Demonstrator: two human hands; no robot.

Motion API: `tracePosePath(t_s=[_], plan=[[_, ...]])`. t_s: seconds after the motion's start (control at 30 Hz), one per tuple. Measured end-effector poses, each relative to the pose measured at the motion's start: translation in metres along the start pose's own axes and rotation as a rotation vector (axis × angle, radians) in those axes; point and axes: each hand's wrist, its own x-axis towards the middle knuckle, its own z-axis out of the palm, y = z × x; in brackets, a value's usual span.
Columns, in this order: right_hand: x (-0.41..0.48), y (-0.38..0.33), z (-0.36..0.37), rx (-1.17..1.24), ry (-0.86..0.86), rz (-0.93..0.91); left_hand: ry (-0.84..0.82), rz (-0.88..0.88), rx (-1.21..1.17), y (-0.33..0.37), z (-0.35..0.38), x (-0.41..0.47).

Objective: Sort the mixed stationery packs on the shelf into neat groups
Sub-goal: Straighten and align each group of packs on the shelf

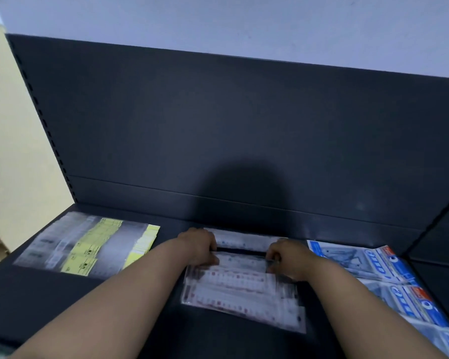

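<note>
**Both hands work on the red-and-white pile at mid-shelf**

On the dark metal shelf (62,301) three groups lie apart. Flat clear packs with yellow and grey labels (88,244) sit at the left, and flat clear plastic packs with red-and-white print lie in the middle. Glossy blue-and-white packs (389,270) run in a row down the right side.

The middle group is the one being handled. The left hand (201,248) and the right hand (285,257) each hold one end of a red-and-white pack (244,260), with fingers curled at its far edge. The picture is soft with blur, so how firm the grip is cannot be told. This pack lies at the far end of the overlapping red-and-white pile (244,294), which fans out towards the front of the shelf. Beyond a narrow dark gap, one more red-and-white strip (246,241) lies alone near the dark back panel (218,125).

Sorting by kind looks largely done, and the step in hand appears to be tidying this middle group. The next move calls for closing that gap, so that the held pack and the far strip join one stack. Both ends should travel evenly to keep the pack parallel to the back panel. The film looks slick, so the packs underneath may slide. The near ones sit skewed and will probably need squaring too.
</note>
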Motion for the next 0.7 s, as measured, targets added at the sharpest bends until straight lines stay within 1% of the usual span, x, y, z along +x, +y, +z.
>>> tracePosePath(t_s=[0.1,0.17,0.2,0.27,0.33,0.37,0.43,0.53,0.6,0.7], plan=[[0.000,0.001,0.000,0.029,-0.019,-0.010,-0.023,0.000,0.002,0.002,-0.002,-0.001],[0.002,0.001,-0.001,0.109,-0.036,0.010,-0.028,0.012,-0.043,0.003,-0.002,0.000],[0.003,0.001,-0.002,0.158,-0.025,0.020,-0.010,0.018,-0.060,0.003,-0.004,0.001],[0.006,0.003,-0.005,0.225,0.058,0.013,0.059,0.028,-0.075,0.006,-0.010,0.001],[0.010,0.007,-0.011,0.257,0.124,0.018,0.141,0.034,-0.082,0.008,-0.015,0.003],[0.011,0.008,-0.014,0.255,0.127,0.028,0.168,0.036,-0.083,0.009,-0.017,0.005],[0.015,0.008,-0.016,0.192,0.070,0.067,0.180,0.037,-0.056,0.010,-0.017,0.009],[0.024,0.009,-0.011,0.091,-0.032,0.134,0.145,0.027,-0.007,0.010,-0.011,0.016],[0.026,0.011,-0.011,0.034,-0.057,0.136,0.129,0.023,0.054,0.012,-0.009,0.020],[0.025,0.012,-0.017,-0.106,-0.053,0.136,0.107,0.030,0.202,0.016,-0.011,0.023]])
